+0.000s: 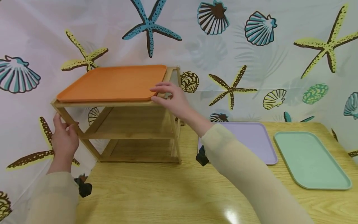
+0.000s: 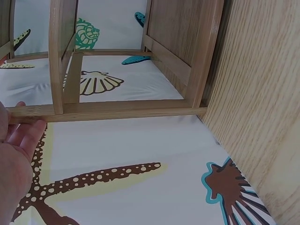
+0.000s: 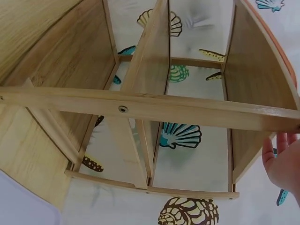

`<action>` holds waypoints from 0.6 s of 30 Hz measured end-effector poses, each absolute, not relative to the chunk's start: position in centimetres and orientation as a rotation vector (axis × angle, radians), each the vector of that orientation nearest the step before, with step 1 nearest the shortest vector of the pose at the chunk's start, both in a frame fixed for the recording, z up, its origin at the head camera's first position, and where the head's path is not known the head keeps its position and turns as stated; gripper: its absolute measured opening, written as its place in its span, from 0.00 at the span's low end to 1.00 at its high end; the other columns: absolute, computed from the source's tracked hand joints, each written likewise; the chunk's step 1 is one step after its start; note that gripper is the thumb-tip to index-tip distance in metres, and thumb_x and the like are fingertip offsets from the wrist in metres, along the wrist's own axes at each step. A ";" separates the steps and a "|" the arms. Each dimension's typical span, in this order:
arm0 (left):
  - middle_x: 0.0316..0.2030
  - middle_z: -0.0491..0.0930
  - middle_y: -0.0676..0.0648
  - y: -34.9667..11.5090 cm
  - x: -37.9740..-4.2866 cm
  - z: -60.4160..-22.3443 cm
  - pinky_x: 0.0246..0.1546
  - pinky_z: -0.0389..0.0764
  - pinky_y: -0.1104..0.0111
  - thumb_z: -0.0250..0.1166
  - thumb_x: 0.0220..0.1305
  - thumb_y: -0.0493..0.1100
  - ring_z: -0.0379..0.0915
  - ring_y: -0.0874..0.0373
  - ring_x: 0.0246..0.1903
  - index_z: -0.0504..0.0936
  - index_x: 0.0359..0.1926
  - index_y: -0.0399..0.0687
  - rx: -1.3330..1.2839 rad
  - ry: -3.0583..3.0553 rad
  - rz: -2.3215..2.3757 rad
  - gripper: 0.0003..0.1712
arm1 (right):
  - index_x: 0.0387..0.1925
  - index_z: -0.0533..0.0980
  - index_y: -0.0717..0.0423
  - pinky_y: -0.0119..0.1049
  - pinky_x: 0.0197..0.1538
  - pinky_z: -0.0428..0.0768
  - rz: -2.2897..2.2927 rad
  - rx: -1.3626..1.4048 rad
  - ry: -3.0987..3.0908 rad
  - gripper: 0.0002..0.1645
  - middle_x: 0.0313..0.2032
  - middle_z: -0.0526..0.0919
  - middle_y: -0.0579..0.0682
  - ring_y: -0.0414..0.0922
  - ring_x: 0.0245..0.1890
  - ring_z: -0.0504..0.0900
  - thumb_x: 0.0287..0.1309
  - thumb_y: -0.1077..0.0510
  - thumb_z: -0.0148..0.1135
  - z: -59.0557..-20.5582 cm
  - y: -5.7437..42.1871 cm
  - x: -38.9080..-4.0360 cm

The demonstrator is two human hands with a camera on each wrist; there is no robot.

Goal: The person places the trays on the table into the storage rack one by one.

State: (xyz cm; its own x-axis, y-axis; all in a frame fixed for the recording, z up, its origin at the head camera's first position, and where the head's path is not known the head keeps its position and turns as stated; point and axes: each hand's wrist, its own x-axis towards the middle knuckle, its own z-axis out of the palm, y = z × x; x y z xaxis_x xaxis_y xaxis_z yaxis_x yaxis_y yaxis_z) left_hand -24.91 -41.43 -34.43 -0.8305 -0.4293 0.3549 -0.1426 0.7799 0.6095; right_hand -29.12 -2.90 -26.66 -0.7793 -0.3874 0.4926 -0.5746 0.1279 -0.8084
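A wooden three-tier shelf rack (image 1: 131, 136) stands on the table. On its top tier lies an orange tray (image 1: 117, 82), flat and inside the frame's edges. My left hand (image 1: 65, 137) is at the rack's left front post, with the fingers around its edge; the left wrist view shows fingertips on both sides of the post (image 2: 126, 108). At the tray's front right corner, my right hand (image 1: 174, 99) has the thumb at the front edge and the index finger over the rim. In the right wrist view that hand is partly cut off beside the rack's upper end.
To the right of the rack lie a purple tray (image 1: 251, 140), partly behind the right sleeve, and a green tray (image 1: 313, 158). Wood-grained table (image 1: 156, 193) extends in front. A cloth printed with shells and starfish (image 1: 179, 18) hangs behind and at the sides.
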 end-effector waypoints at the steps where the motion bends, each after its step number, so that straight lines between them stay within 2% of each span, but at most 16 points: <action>1: 0.61 0.73 0.38 -41.4 -24.9 -34.4 0.39 0.67 0.63 0.37 0.76 0.41 0.72 0.38 0.56 0.37 0.74 0.59 0.434 -2.488 -0.791 0.31 | 0.54 0.80 0.58 0.37 0.54 0.72 1.761 0.962 -2.202 0.18 0.60 0.72 0.49 0.43 0.56 0.71 0.63 0.58 0.63 -26.7 -2.5 -29.0; 5: 0.61 0.73 0.38 -41.4 -24.9 -34.5 0.42 0.66 0.59 0.37 0.76 0.41 0.72 0.39 0.56 0.38 0.74 0.59 0.444 -2.483 -0.780 0.31 | 0.55 0.79 0.61 0.38 0.52 0.74 1.882 0.965 -2.113 0.19 0.59 0.73 0.49 0.46 0.52 0.75 0.64 0.60 0.62 -27.1 -0.2 -28.4; 10: 0.61 0.74 0.38 -41.4 -24.9 -34.5 0.38 0.65 0.62 0.38 0.75 0.40 0.73 0.39 0.55 0.39 0.74 0.58 0.444 -2.476 -0.763 0.31 | 0.55 0.77 0.65 0.42 0.52 0.75 1.959 0.958 -2.088 0.18 0.57 0.75 0.51 0.46 0.50 0.76 0.64 0.64 0.61 -28.5 3.8 -27.5; 18: 0.62 0.72 0.38 -41.2 -25.0 -34.4 0.35 0.65 0.64 0.36 0.75 0.42 0.72 0.38 0.56 0.37 0.74 0.61 0.466 -2.494 -0.796 0.32 | 0.53 0.77 0.68 0.37 0.46 0.78 1.953 0.834 -2.194 0.18 0.48 0.79 0.48 0.44 0.44 0.79 0.61 0.67 0.62 -32.1 11.0 -25.6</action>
